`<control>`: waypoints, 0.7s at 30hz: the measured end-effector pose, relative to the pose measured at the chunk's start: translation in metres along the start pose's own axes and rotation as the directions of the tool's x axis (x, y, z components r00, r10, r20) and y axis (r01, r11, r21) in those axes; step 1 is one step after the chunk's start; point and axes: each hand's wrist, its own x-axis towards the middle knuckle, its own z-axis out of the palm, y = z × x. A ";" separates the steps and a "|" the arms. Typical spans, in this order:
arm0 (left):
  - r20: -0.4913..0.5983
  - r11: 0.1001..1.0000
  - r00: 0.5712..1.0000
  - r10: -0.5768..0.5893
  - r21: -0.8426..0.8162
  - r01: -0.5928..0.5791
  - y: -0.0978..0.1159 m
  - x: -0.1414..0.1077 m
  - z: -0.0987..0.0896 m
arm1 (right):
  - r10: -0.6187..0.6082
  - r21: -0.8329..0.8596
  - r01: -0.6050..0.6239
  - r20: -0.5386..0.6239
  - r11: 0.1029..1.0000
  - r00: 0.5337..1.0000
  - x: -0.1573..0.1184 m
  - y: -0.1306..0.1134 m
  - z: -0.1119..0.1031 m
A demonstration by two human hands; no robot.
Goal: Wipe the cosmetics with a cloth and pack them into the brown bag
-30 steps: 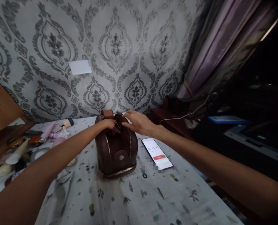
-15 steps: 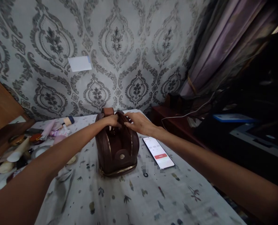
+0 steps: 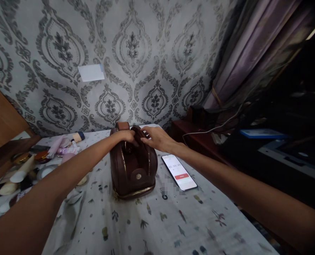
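Observation:
A dark brown leather bag (image 3: 135,182) stands upright on the patterned cloth, its zipped top spread wide, with gold zipper teeth and a round snap on the front flap. My left hand (image 3: 127,136) reaches over the left rim, its fingers dipping into the opening where the bag partly hides them. At the far right rim, my right hand (image 3: 157,139) has thumb and fingers about the bag's edge. Something dark and shiny shows inside below my left hand, too dim to name.
Right of the bag lies a phone (image 3: 177,171) with a running timer. Makeup items, among them a pink tube (image 3: 56,146), crowd the left side. A white cable (image 3: 210,132) crosses the dark red furniture (image 3: 182,129) at right. Patterned wallpaper (image 3: 132,71) rises behind.
Both hands stay at the bag's opening. My left hand's fingers have shifted slightly right and down into it.

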 end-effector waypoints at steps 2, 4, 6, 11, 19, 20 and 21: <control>0.003 0.997 0.999 -0.033 0.069 0.033 0.008 -0.004 -0.008 | 0.008 0.005 -0.008 -0.005 1.000 1.000 0.000 0.000 0.000; -0.027 0.989 0.998 -0.057 0.138 0.060 0.018 -0.011 -0.017 | 0.014 0.009 -0.014 -0.011 1.000 1.000 -0.001 0.000 0.000; -0.087 0.979 0.995 -0.054 0.190 0.070 0.029 -0.025 -0.026 | 0.019 0.011 -0.018 -0.017 1.000 1.000 -0.002 0.000 0.001; -0.349 0.964 0.937 0.020 0.254 0.074 0.051 -0.088 -0.029 | 0.043 0.015 -0.042 -0.029 0.999 0.999 -0.008 -0.001 0.005; -0.654 0.974 0.756 -0.028 0.151 0.167 0.026 -0.189 0.053 | 0.063 0.048 -0.060 -0.051 0.997 0.997 -0.013 -0.003 0.012; -0.648 0.977 0.760 -0.049 0.128 0.172 0.022 -0.199 0.067 | 0.058 0.061 -0.055 -0.048 0.997 0.997 -0.013 -0.002 0.013; -0.636 0.979 0.769 -0.070 0.106 0.177 0.017 -0.209 0.081 | 0.055 0.068 -0.051 -0.051 0.996 0.997 -0.014 0.000 0.015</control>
